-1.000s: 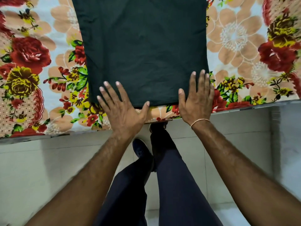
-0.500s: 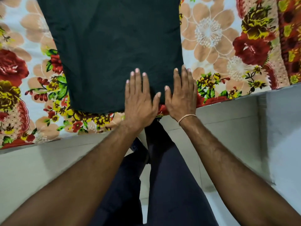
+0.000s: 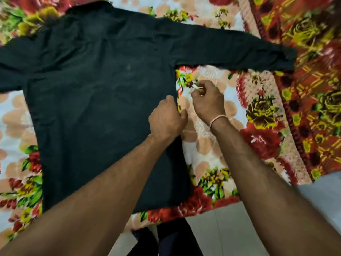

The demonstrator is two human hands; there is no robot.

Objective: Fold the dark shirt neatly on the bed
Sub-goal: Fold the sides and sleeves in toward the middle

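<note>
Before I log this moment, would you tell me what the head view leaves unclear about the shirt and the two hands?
- Left sleeve of the dark shirt: its end is cut off by the frame's left edge.
- Collar: motion blur smears it at the top.
- Left hand: fingers curl under at the shirt's side edge; the grip itself is hidden by the hand's back.
- Right hand: fingers are curled above the bedsheet; whether they pinch anything is too small to tell.

The dark shirt (image 3: 96, 100) has its left sleeve cut off by the frame edge.

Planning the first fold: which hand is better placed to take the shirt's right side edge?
Left, probably. The left hand sits curled at the shirt's right side edge; whether it grips is unclear. The right hand is curled over the bedsheet, off the cloth.
</note>
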